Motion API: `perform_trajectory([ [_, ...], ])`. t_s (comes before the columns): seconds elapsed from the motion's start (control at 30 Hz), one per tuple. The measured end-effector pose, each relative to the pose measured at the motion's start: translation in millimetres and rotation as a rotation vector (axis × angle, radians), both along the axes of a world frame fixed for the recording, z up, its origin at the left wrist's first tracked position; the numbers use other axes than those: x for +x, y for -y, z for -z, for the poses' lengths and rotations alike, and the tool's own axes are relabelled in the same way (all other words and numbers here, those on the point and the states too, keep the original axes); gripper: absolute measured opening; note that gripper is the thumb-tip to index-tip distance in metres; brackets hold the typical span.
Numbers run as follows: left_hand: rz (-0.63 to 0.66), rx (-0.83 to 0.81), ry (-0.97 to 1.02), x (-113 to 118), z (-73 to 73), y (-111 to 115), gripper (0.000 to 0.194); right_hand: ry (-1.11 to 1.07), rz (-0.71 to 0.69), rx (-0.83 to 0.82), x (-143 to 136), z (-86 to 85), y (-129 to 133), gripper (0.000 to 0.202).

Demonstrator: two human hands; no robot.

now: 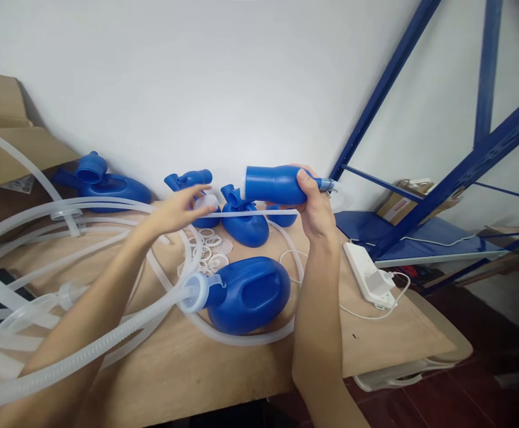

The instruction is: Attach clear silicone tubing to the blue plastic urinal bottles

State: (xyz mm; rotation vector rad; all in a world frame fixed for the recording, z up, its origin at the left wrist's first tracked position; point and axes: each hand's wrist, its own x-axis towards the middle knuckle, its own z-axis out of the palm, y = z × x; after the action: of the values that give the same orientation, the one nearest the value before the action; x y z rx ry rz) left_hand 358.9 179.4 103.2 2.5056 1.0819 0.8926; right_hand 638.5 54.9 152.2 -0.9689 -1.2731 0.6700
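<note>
My right hand [315,202] is wrapped round a blue plastic tube-shaped part [272,184], held up sideways above the table, with a clear fitting [328,185] at its right end. Fingers apart, my left hand [183,208] hovers to its left, near a whitish translucent cap [206,205]; I cannot tell if they touch. Below the hands lies a blue bottle [252,294] with a whitish cap [194,292] joined to a ribbed hose [120,336]. A smaller blue bottle [247,226] stands behind it.
White rings [208,252] lie in a pile on the wooden table [205,380]. Coiled clear tubes cover the left side. Another blue bottle [116,191] is by a cardboard box [0,119]. A power strip [366,273] and blue shelf frame [446,172] are at right.
</note>
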Motion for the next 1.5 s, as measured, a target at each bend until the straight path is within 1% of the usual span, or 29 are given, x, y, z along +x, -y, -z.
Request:
perform_trajectory([
  [0.03,0.013,-0.073,0.186,-10.9,-8.9,6.6,0.075,0.005,-0.010,-0.009,-2.7,0.5,-2.0,0.058],
  [0.1,0.124,-0.195,0.471,-25.6,-22.3,23.9,0.076,0.018,-0.049,-0.037,-11.4,1.8,-6.3,0.059],
  [0.13,0.199,-0.207,0.568,-28.9,-27.1,33.4,0.074,0.027,-0.073,-0.048,-17.0,2.5,-8.3,0.059],
  [0.2,0.327,-0.151,0.661,-28.6,-33.7,51.3,0.058,0.050,-0.117,-0.058,-29.1,3.7,-11.6,0.056],
  [0.27,0.392,-0.066,0.662,-22.5,-37.0,65.0,0.035,0.051,-0.135,-0.054,-40.1,4.3,-13.4,0.053],
  [0.3,0.403,-0.032,0.654,-18.8,-37.7,69.6,0.028,0.036,-0.139,-0.050,-44.5,4.2,-13.7,0.051],
  [0.33,0.409,-0.009,0.655,-15.4,-37.9,72.8,0.027,0.011,-0.142,-0.047,-48.0,3.8,-13.4,0.050],
  [0.37,0.410,0.009,0.672,-12.7,-37.8,74.6,0.031,-0.014,-0.149,-0.047,-50.8,3.0,-12.6,0.050],
  [0.43,0.414,0.033,0.738,-10.1,-37.7,75.5,0.051,-0.046,-0.169,-0.061,-54.4,0.9,-9.6,0.051],
  [0.5,0.429,0.010,0.781,-11.0,-38.0,75.4,0.066,-0.052,-0.184,-0.080,-56.7,-1.2,-6.1,0.054],
  [0.53,0.434,-0.006,0.792,-12.1,-38.4,75.7,0.067,-0.053,-0.190,-0.089,-57.6,-2.0,-4.6,0.055],
  [0.63,0.457,-0.017,0.804,-13.7,-39.2,79.6,0.055,-0.079,-0.190,-0.107,-59.6,-2.7,-2.8,0.057],
  [0.67,0.464,-0.005,0.816,-12.8,-39.1,81.9,0.054,-0.091,-0.187,-0.117,-59.9,-2.7,-3.0,0.058],
  [0.8,0.478,0.040,0.887,-3.4,-36.6,90.9,0.064,-0.119,-0.172,-0.156,-58.6,-4.0,-2.9,0.061],
  [0.87,0.489,0.046,0.899,0.7,-34.9,93.1,0.065,-0.129,-0.170,-0.159,-57.1,-5.7,-1.0,0.064],
  [0.93,0.491,0.034,0.860,1.6,-33.8,93.1,0.062,-0.145,-0.171,-0.160,-55.1,-7.2,1.8,0.065],
  [1.0,0.462,0.009,0.788,-0.6,-33.2,91.1,0.062,-0.144,-0.192,-0.153,-53.0,-7.7,4.3,0.067],
  [1.07,0.420,-0.005,0.730,-4.3,-33.2,88.5,0.066,-0.111,-0.230,-0.135,-51.0,-7.1,5.8,0.070],
  [1.13,0.415,0.003,0.706,-7.5,-33.9,86.3,0.071,-0.082,-0.258,-0.100,-49.7,-6.0,6.6,0.068],
  [1.27,0.452,0.110,0.685,-10.7,-35.8,84.0,0.068,-0.075,-0.310,-0.029,-49.0,-5.4,9.0,0.054],
  [1.43,0.510,0.206,0.686,-9.9,-35.8,81.7,0.068,-0.018,-0.309,0.028,-49.9,-6.1,14.5,0.059],
  [1.5,0.500,0.260,0.675,-9.1,-35.5,82.1,0.069,-0.017,-0.304,0.046,-50.6,-5.1,14.8,0.061],
])
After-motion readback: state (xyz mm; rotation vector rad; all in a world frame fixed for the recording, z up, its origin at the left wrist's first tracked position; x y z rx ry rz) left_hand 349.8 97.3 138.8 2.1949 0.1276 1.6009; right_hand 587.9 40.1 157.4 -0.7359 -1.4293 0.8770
